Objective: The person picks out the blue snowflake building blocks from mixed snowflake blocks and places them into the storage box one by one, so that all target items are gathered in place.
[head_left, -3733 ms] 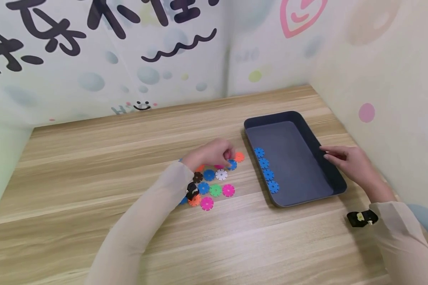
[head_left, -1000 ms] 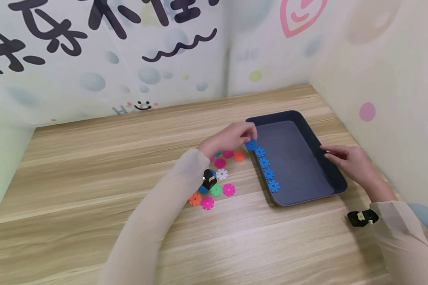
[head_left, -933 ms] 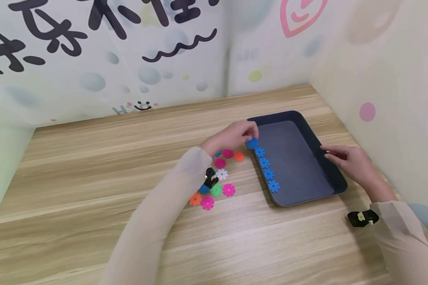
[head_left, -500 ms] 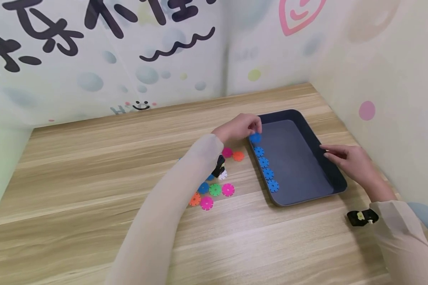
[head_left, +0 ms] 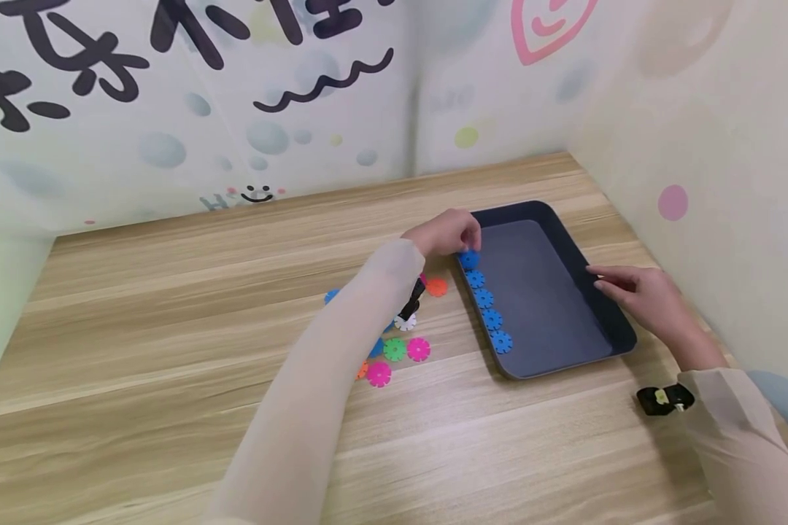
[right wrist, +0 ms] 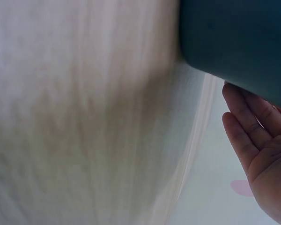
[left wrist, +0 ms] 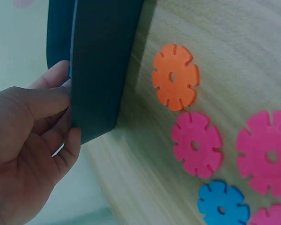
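In the head view my left hand (head_left: 452, 232) is at the far left corner of a dark tray (head_left: 551, 292), its fingertips pinching a blue notched plastic disc (head_left: 469, 259) just inside the left wall. In the left wrist view that wall hides most of this disc. Below it, several blue discs (head_left: 484, 297) line the tray's left side. My right hand (head_left: 646, 302) touches the tray's right rim with nearly straight fingers. From the right wrist view, those fingers (right wrist: 246, 112) lie against the outer side.
Left of the tray lie loose notched discs: an orange disc (head_left: 436, 287), a white disc (head_left: 405, 321), a green disc (head_left: 395, 349) and several pink and blue ones. My left forearm covers some. Printed walls border the wooden table (head_left: 171, 328) behind and at the right.
My left hand has gone from the loose discs to the tray's far left corner, carrying a blue disc over the wall and lowering it slightly. The right hand stays at the rim.
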### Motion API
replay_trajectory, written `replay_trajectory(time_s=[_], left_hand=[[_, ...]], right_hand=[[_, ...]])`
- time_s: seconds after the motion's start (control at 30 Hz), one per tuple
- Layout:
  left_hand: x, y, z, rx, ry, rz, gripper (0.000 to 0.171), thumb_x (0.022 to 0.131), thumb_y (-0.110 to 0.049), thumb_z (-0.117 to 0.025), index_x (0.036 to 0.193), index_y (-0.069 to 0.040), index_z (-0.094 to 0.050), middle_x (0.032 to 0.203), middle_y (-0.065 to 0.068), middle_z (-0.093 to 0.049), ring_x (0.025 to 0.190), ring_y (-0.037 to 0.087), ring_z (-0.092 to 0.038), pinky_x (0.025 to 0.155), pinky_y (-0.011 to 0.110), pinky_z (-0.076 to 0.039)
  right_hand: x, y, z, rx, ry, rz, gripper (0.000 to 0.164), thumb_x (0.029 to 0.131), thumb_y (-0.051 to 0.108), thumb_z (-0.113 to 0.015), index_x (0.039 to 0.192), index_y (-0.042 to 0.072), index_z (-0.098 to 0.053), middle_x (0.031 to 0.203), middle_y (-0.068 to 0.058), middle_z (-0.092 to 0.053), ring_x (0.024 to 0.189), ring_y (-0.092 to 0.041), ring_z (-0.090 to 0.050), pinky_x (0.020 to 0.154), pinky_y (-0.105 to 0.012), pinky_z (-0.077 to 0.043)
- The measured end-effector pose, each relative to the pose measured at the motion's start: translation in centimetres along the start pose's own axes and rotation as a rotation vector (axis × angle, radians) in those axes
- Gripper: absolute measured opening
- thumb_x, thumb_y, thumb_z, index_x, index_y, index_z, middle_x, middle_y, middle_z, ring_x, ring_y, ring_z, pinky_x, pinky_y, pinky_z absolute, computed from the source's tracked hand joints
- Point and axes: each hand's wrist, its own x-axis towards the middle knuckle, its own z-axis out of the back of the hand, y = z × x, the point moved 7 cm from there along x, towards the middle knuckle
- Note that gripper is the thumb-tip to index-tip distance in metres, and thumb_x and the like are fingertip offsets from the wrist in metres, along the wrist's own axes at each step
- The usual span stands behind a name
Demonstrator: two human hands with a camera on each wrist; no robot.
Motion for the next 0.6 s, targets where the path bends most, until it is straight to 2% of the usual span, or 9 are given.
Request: replay_trajectory(time_s=[0.27,0.6], left_hand=[[0.4,0.6,-0.1,0.015,0.000,0.060,0.021,0.088,0.009,-0.049,0.095,-0.001,-0.066,0.097,0.007,-0.061,0.086,0.016,-0.050,0.078,0.021,-0.042],[1.2,0.9,-0.6,0.087,0.020,0.109,0.024,0.087,0.009,-0.049,0.097,-0.004,-0.067,0.104,0.006,-0.062,0.095,0.016,-0.052,0.085,0.023,-0.042]], right_hand=[[0.1,-0.1,0.0,0.010,-0.002,0.000,0.027,0.086,0.007,-0.063,0.111,0.000,-0.065,0.101,-0.023,-0.064,0.073,0.016,-0.047,0.059,-0.005,-0.038],[0.1,-0.2,0.0,-0.005,0.000,-0.003,0.027,0.086,0.009,-0.064,0.112,0.001,-0.065,0.102,-0.022,-0.064,0.074,0.018,-0.046,0.061,-0.005,-0.038]])
